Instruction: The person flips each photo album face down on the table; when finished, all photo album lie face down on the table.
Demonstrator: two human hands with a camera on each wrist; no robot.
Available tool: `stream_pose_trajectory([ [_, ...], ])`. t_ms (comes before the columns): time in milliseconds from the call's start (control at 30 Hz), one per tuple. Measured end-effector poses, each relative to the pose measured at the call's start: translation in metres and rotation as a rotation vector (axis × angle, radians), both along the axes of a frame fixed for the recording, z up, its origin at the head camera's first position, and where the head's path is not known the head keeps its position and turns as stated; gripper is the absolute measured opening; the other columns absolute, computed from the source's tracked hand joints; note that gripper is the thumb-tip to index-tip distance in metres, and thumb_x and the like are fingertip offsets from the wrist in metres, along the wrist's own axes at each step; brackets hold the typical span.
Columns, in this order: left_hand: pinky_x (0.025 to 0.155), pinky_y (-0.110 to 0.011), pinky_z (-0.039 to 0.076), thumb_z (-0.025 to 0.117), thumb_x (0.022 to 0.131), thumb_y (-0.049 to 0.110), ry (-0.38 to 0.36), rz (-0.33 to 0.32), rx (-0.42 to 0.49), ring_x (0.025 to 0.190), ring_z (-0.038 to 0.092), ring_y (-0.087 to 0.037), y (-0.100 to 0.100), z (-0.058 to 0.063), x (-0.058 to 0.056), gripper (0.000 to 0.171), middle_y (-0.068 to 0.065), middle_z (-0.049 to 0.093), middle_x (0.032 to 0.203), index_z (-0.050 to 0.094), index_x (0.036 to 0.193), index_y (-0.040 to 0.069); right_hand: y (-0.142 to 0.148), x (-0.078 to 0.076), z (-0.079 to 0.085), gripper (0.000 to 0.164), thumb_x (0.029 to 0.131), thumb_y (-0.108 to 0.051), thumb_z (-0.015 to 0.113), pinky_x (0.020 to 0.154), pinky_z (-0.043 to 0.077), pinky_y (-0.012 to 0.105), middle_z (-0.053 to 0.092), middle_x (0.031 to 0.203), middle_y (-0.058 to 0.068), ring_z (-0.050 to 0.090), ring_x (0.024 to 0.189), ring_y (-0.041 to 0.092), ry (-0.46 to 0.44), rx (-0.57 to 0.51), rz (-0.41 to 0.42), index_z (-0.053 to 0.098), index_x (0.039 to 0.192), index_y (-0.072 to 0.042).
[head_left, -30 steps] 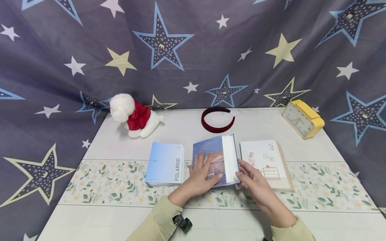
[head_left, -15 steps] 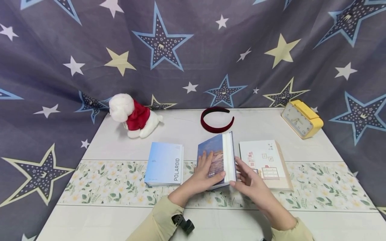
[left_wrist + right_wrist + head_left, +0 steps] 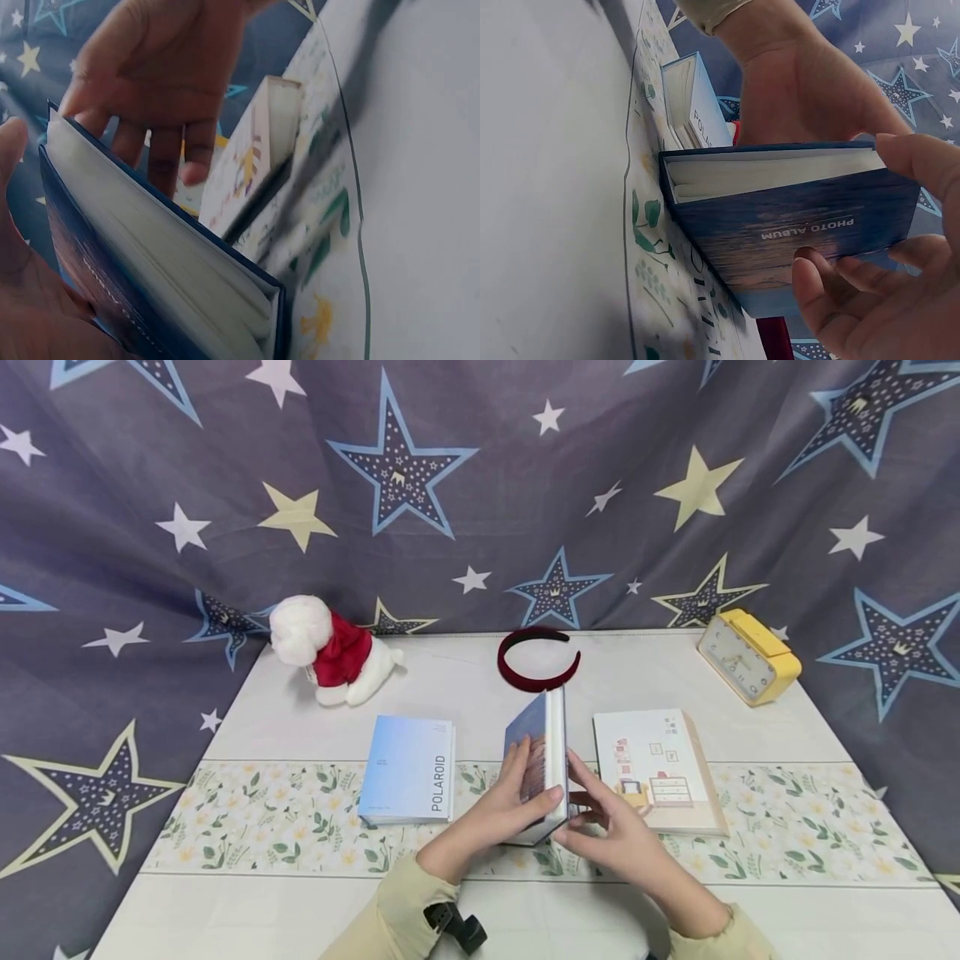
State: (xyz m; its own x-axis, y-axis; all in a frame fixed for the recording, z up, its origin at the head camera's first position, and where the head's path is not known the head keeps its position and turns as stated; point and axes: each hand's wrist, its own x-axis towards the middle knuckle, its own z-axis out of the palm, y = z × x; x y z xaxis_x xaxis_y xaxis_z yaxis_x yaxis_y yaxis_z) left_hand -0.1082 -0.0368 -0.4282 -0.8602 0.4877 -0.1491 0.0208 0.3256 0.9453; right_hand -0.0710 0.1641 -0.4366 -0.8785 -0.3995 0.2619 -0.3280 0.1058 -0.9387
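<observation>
A blue photo album (image 3: pixel 555 743) stands on its spine on the table, its page edges up, between my two hands. My left hand (image 3: pixel 498 806) lies along its left cover, fingers fairly straight, thumb near the page edges. Opposite, my right hand (image 3: pixel 618 835) touches the other cover with loosely bent fingertips. In the right wrist view that cover, printed PHOTO ALBUM (image 3: pixel 802 232), faces my right hand (image 3: pixel 892 292), whose thumb meets a top corner. The left wrist view shows the white pages (image 3: pixel 157 232) between both covers, with my left palm (image 3: pixel 37 307) against one.
A pale blue POLAROID album (image 3: pixel 408 768) lies to the left and a thick white illustrated book (image 3: pixel 660 768) to the right. Behind stand a white plush dog (image 3: pixel 333 647) in red, a dark red headband (image 3: pixel 517 672) and a yellow alarm clock (image 3: pixel 750 656). A starry curtain (image 3: pixel 480 510) hangs beyond.
The photo album has turned from lying tilted to nearly upright, its right side raised. My right hand has moved a little left with it; my left hand stays on its cover.
</observation>
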Motion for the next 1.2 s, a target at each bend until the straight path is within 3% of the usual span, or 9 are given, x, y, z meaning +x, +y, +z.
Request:
stream_pose_trajectory([
  [267, 0.117, -0.051, 0.009, 0.06, 0.086, 0.063, -0.115, 0.011, 0.167, 0.148, 0.005, -0.026, 0.0, 0.006, 0.002, 0.112, -0.011, -0.001, 0.163, -0.009, 0.156, 0.011, -0.006, 0.003, 0.004, 0.093, 0.082, -0.009, 0.078, 0.084, 0.055, 0.041, 0.033, 0.154, 0.017, 0.057, 0.117, 0.02, 0.089, 0.129, -0.019, 0.023, 0.156, -0.014],
  [467, 0.116, -0.051, 0.01, 0.067, 0.087, 0.047, -0.181, 0.044, 0.264, 0.148, 0.003, -0.028, 0.001, 0.006, 0.002, 0.11, -0.012, 0.001, 0.163, -0.01, 0.156, 0.011, -0.009, 0.003, 0.001, 0.095, 0.08, -0.015, 0.081, 0.085, 0.055, 0.04, 0.032, 0.156, 0.009, 0.054, 0.121, 0.021, 0.124, 0.206, -0.035, 0.024, 0.156, -0.017],
  [600, 0.113, -0.059, 0.014, 0.069, 0.085, 0.039, -0.176, 0.1, 0.252, 0.147, 0.007, -0.036, 0.001, 0.007, 0.003, 0.105, -0.017, 0.003, 0.162, -0.002, 0.158, 0.013, -0.01, 0.003, -0.002, 0.095, 0.081, -0.018, 0.081, 0.086, 0.054, 0.039, 0.031, 0.157, 0.005, 0.054, 0.118, 0.02, 0.102, 0.242, -0.037, 0.024, 0.157, -0.02],
  [767, 0.106, -0.071, 0.015, 0.069, 0.08, 0.029, -0.146, 0.146, 0.251, 0.145, 0.009, -0.042, 0.0, 0.006, 0.003, 0.1, -0.02, 0.007, 0.161, 0.009, 0.158, 0.018, -0.01, 0.004, -0.002, 0.092, 0.082, -0.02, 0.08, 0.087, 0.053, 0.038, 0.031, 0.157, 0.004, 0.049, 0.127, 0.024, 0.077, 0.253, -0.023, 0.025, 0.156, -0.023],
  [967, 0.111, -0.062, 0.015, 0.067, 0.078, 0.02, -0.103, 0.152, 0.301, 0.145, 0.015, -0.04, -0.002, 0.007, 0.002, 0.096, -0.02, 0.015, 0.16, 0.013, 0.157, 0.013, -0.012, 0.004, -0.004, 0.091, 0.082, -0.021, 0.08, 0.088, 0.053, 0.04, 0.034, 0.156, 0.006, 0.045, 0.131, 0.032, 0.078, 0.28, -0.025, 0.026, 0.156, -0.024],
  [1200, 0.111, -0.051, 0.028, 0.063, 0.08, 0.011, -0.107, 0.186, 0.36, 0.141, 0.027, -0.04, -0.004, 0.009, 0.003, 0.09, -0.024, 0.023, 0.156, 0.015, 0.156, 0.005, -0.011, 0.006, -0.009, 0.092, 0.082, -0.025, 0.079, 0.097, 0.047, 0.047, 0.034, 0.155, 0.008, 0.045, 0.132, 0.03, 0.051, 0.394, -0.052, 0.025, 0.156, -0.023],
])
